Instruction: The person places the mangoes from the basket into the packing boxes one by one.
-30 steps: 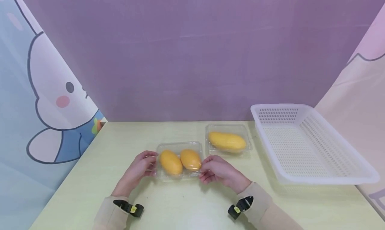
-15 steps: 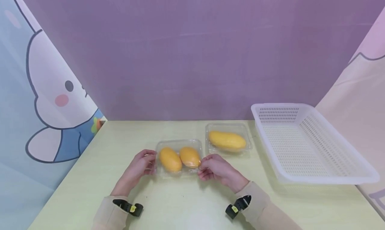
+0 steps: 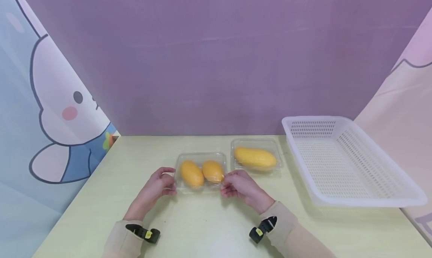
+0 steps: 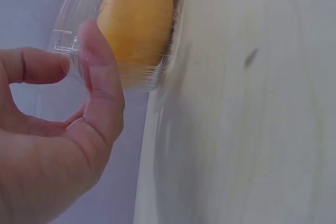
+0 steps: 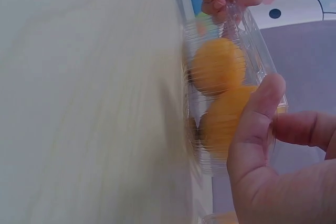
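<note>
A clear plastic box [image 3: 200,156] with two orange-yellow mangoes [image 3: 192,173] in it lies in the middle of the table. My left hand [image 3: 157,186] pinches its left end, thumb and forefinger at the rim in the left wrist view. At the opposite end my right hand [image 3: 245,188] pinches the near right corner between thumb and forefinger, as the right wrist view shows. Whether the box touches the table I cannot tell. Just behind and right of it stands a second clear box [image 3: 278,153] holding one long yellow fruit [image 3: 255,158].
A white perforated plastic basket [image 3: 366,202] stands at the right side of the pale table [image 3: 202,231]. A purple backdrop [image 3: 209,63] closes off the rear. Cartoon-printed cloth [image 3: 84,160] hangs on the left.
The box with the two mangoes has slid slightly away from me, toward the back. My right hand has moved along with it, while my left hand has barely shifted. The basket stays put.
</note>
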Demonstrator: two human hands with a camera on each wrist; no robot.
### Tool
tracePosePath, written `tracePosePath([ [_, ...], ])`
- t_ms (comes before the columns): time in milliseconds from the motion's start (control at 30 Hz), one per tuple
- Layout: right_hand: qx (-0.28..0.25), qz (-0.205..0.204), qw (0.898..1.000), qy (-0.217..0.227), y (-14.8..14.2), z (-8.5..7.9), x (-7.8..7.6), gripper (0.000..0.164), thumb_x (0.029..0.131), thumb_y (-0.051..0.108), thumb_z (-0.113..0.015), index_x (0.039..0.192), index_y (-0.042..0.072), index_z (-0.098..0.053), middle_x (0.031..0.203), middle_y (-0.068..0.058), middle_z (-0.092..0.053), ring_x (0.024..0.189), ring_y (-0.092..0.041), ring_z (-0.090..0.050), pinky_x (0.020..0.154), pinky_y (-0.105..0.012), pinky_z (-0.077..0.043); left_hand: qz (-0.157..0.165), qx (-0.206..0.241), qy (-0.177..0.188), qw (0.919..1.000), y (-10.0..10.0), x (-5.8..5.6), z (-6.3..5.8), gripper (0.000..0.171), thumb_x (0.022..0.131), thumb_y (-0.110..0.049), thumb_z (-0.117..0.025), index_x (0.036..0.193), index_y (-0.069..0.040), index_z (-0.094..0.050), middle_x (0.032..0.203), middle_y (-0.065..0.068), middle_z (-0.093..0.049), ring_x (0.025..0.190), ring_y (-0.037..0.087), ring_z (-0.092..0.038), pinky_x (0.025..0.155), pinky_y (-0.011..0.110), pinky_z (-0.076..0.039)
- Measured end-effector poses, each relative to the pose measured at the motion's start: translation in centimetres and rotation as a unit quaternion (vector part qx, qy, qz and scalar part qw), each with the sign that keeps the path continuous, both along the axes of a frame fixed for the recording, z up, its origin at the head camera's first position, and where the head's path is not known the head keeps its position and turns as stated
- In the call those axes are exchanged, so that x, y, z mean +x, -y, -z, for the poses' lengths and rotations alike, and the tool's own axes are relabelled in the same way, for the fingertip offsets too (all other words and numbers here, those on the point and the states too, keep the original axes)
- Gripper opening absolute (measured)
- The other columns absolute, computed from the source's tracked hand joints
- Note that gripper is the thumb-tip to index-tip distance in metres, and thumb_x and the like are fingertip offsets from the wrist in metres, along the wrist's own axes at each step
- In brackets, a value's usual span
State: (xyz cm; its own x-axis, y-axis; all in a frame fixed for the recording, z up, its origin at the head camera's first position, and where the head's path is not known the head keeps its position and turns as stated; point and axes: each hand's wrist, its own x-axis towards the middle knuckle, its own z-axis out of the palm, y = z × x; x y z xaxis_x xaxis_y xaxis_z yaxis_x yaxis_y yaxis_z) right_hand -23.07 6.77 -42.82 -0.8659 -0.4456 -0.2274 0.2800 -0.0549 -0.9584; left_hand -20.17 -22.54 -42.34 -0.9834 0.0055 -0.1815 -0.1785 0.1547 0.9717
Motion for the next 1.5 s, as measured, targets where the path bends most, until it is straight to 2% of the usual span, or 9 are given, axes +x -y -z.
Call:
tracePosePath([
  [200,0.002,0.020,1.000,-0.003,0.1,-0.2,0.0,0.015,0.087,-0.006,-0.055,0.102,-0.007,-0.051,0.073,-0.009,-0.064,0.061,-0.013,-0.063,0.059,-0.023,-0.056,0.021,0.005,-0.003,0.9998,0.0,0.2,-0.1,0.055,0.094,-0.001,-0.053,0.144,0.004,-0.032,0.096,0.015,-0.054,0.079,0.024,-0.063,0.079,0.035,-0.058],
  [367,0.004,0.029,1.000,-0.007,0.2,-0.2,-0.1,0.019,0.087,-0.006,-0.055,0.106,-0.008,-0.050,0.074,-0.009,-0.065,0.062,-0.013,-0.064,0.060,-0.024,-0.057,0.026,0.011,-0.006,0.9996,0.0,0.2,0.1,0.056,0.094,-0.002,-0.053,0.146,0.003,-0.030,0.095,0.011,-0.052,0.079,0.025,-0.061,0.079,0.034,-0.057],
  [733,0.014,0.040,0.999,-0.009,0.7,0.0,0.0,0.020,0.088,-0.004,-0.055,0.108,-0.008,-0.050,0.077,-0.013,-0.067,0.062,-0.015,-0.066,0.062,-0.026,-0.058,-0.034,0.010,-0.014,0.9993,-0.5,-0.5,0.6,0.052,0.093,0.003,-0.050,0.144,0.004,-0.039,0.096,0.015,-0.053,0.075,0.021,-0.060,0.071,0.030,-0.058],
  [933,0.065,0.059,0.996,-0.020,1.0,0.0,-0.1,0.016,0.092,0.007,-0.058,0.098,-0.008,-0.056,0.068,-0.011,-0.065,0.054,-0.015,-0.065,0.055,-0.029,-0.059,-0.044,0.007,-0.008,0.9990,-0.5,-0.7,0.5,0.054,0.092,0.001,-0.052,0.145,0.004,-0.039,0.094,0.017,-0.055,0.075,0.021,-0.061,0.073,0.030,-0.059],
  [1100,0.115,0.055,0.991,-0.033,1.1,0.1,-0.3,0.027,0.098,0.018,-0.056,0.091,-0.009,-0.060,0.064,-0.010,-0.065,0.049,-0.014,-0.062,0.051,-0.031,-0.058,-0.054,-0.001,-0.008,0.9985,-0.7,-0.9,0.2,0.054,0.093,-0.002,-0.052,0.145,0.004,-0.038,0.094,0.017,-0.056,0.074,0.021,-0.063,0.074,0.029,-0.059],
  [1500,0.156,0.074,0.983,-0.065,2.2,-0.4,-0.9,0.039,0.107,0.025,-0.052,0.102,-0.013,-0.060,0.069,-0.014,-0.067,0.049,-0.014,-0.062,0.052,-0.031,-0.058,-0.100,-0.029,-0.012,0.9945,-1.2,-2.4,0.1,0.051,0.097,-0.002,-0.050,0.145,0.007,-0.037,0.112,0.025,-0.056,0.081,0.019,-0.065,0.075,0.027,-0.058],
])
